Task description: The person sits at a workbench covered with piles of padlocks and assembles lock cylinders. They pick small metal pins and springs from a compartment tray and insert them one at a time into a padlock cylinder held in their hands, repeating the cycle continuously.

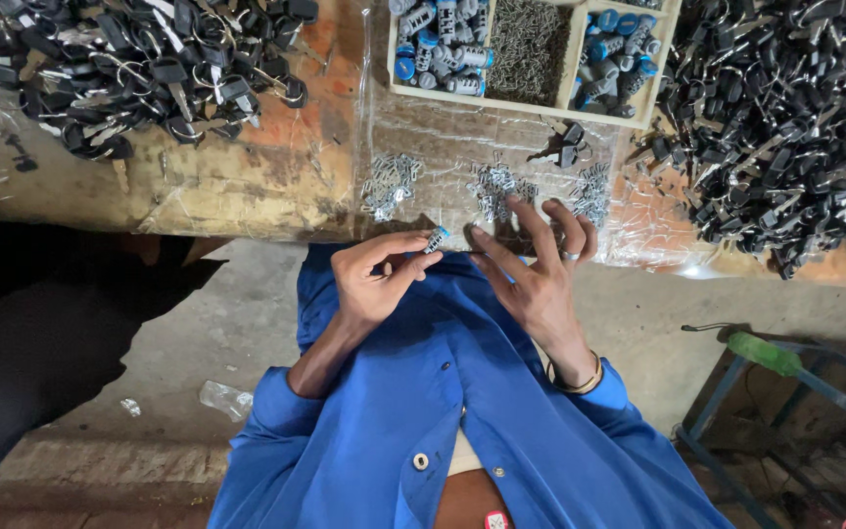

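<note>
Blue button-front shirt (pixel 413 411) nearest, filling lower frame; worn wooden workbench under clear plastic sheet (pixel 247 167) beyond; heaps of black-headed keys at far left (pixel 149 69) and far right (pixel 785 127); partitioned wooden tray of blue-capped metal lock cylinders (pixel 531 49) at top centre; clusters of small silvery metal parts (pixel 492 186) just above both hands; left hand (pixel 374 279) pinching small silver lock cylinder with blue end (pixel 435 240) at bench edge; right hand (pixel 540 264) unclenched, fingers spread, grasping nothing visible, forefinger tip just beside cylinder.
</note>
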